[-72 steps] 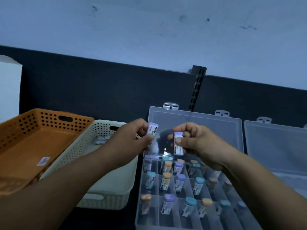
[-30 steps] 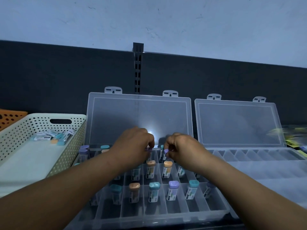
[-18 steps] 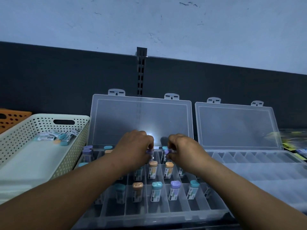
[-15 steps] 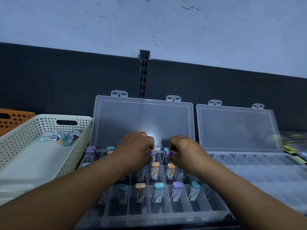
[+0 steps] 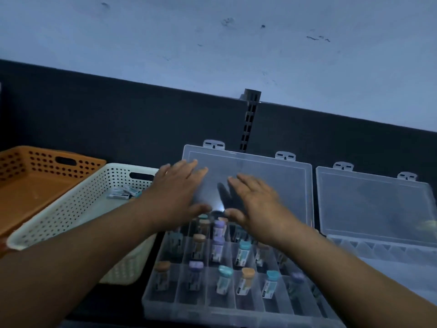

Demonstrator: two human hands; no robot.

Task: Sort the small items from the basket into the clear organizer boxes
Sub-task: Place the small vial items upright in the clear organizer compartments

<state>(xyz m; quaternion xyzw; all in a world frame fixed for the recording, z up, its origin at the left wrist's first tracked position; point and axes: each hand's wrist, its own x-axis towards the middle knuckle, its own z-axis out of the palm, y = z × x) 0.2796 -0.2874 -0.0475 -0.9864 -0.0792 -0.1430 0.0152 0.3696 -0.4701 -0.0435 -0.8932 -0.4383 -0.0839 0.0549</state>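
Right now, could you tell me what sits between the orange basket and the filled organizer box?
The white basket sits there, with a few small items at its far end, seen in the head view.

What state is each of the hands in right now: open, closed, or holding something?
Left hand: open, fingers straight, holding nothing.
Right hand: open, fingers straight, holding nothing.

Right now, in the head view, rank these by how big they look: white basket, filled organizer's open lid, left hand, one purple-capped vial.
1-2. white basket and open lid: too alike; a forearm hides part of the basket.
3. left hand.
4. purple-capped vial.
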